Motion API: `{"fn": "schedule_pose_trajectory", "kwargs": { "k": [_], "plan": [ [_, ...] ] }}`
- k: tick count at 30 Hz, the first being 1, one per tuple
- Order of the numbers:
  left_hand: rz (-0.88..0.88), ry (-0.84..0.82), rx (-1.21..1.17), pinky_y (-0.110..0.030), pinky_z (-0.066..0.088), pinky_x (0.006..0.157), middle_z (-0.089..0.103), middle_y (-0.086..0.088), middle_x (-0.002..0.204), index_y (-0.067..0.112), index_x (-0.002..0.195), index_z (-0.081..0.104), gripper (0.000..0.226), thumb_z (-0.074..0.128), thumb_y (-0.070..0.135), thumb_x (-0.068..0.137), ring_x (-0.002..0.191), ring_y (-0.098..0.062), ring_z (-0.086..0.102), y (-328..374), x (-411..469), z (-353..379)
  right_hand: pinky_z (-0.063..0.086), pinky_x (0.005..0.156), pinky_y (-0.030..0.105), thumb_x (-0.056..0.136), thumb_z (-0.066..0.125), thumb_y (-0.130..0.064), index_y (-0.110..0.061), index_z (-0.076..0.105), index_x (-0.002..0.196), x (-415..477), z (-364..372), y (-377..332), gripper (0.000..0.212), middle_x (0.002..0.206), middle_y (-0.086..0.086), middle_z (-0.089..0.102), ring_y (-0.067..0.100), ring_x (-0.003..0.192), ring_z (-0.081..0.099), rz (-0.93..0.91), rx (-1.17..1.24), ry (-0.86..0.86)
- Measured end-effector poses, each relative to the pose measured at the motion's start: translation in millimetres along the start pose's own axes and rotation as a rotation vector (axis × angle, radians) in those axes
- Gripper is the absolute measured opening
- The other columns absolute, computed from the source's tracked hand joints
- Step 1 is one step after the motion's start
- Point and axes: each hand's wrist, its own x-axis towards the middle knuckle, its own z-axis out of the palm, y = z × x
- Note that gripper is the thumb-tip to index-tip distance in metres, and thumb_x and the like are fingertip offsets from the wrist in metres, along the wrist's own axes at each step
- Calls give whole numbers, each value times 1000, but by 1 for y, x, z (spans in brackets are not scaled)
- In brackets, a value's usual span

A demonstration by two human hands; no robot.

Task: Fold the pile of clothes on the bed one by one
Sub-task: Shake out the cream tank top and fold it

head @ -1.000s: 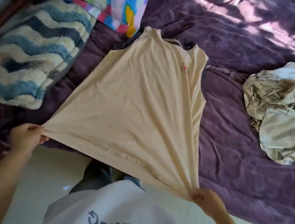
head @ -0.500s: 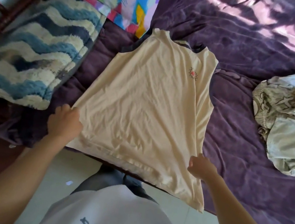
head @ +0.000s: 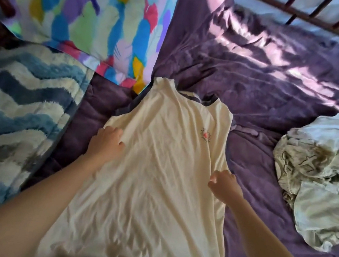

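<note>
Cream sleeveless cotton top (head: 152,193): I am seeing it lying spread flat on the bed, neck pointing to 12 o'clock, hem running off towards 6 o'clock.
Left hand (head: 108,140): it is resting palm down on the top's 9 o'clock edge, fingers spread and fairly straight, gripping nothing.
Right hand (head: 225,181): it is touching the top's 3 o'clock edge with bent fingers; I am not able to tell whether it is pinching cloth.
Crumpled pile of pale printed clothes (head: 321,187): it is sitting at 3 o'clock, apart from the top.
Purple quilted bedspread (head: 282,98): it is lying under both.
Blue-and-white wavy fluffy blanket (head: 8,111): it is lying at 9 o'clock.
Multicoloured feather-print pillow (head: 93,13): it is sitting at 11 o'clock, its corner just beside the top's neck.
</note>
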Motion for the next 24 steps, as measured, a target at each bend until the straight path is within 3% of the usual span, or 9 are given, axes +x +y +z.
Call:
{"fn": "schedule_pose_trajectory", "kwargs": {
  "k": [5,12,14,16,18,20,21,22,24],
  "plan": [
    [2,-44,-39,-43,43,92,51,-21,122,4,123,51,38,53,17,87,114,-38,48,29,89,-9,37,97,40,90,46,-19,-13,48,125,71,-43,-15,36,128,13,43,32,122,37,10,80,98],
    [209,-3,-7,-44,40,92,50,-23,113,-3,104,55,25,55,11,83,111,-39,46,80,197,15,34,101,43,92,47,-23,-13,34,139,199,-91,-5,50,139,12,37,32,128,32,106,156,224],
    [176,41,87,-43,34,99,42,-25,129,0,118,52,38,56,18,85,122,-38,38,93,220,21,33,102,45,92,49,-26,-13,29,142,232,-101,0,55,145,10,33,32,131,31,116,185,247],
    [158,-16,145,-42,25,108,23,-22,146,8,141,32,59,53,23,88,136,-35,21,104,241,25,29,105,46,91,54,-28,-15,19,147,260,-108,2,67,151,6,26,30,137,26,101,197,213],
    [124,-84,127,-40,16,113,8,-20,153,16,149,13,73,53,24,89,141,-36,9,112,265,26,28,106,47,88,60,-27,-17,17,148,282,-110,4,75,151,4,28,29,138,26,94,199,127],
    [3,-96,-17,-41,14,114,3,-21,154,15,149,10,79,57,28,87,141,-39,9,117,293,26,33,100,45,85,62,-24,-16,39,138,298,-107,8,58,135,7,49,30,128,40,101,187,102],
    [-94,-82,-141,-41,16,114,7,-20,153,13,149,12,82,59,33,85,141,-38,13,117,305,25,38,94,42,83,61,-21,-14,54,124,304,-106,12,42,116,9,59,29,117,50,100,212,123],
    [-181,-55,-265,-41,19,114,16,-20,152,11,147,18,83,60,38,81,140,-36,19,115,317,24,42,84,37,82,61,-17,-9,63,108,308,-106,17,28,97,10,61,27,102,56,99,280,151],
    [-245,-41,-384,-41,33,108,39,-20,142,7,136,37,68,62,30,77,130,-33,39,110,329,22,38,67,29,80,64,-13,1,67,87,308,-114,28,15,74,10,56,20,77,52,71,459,231]
  ]
}}
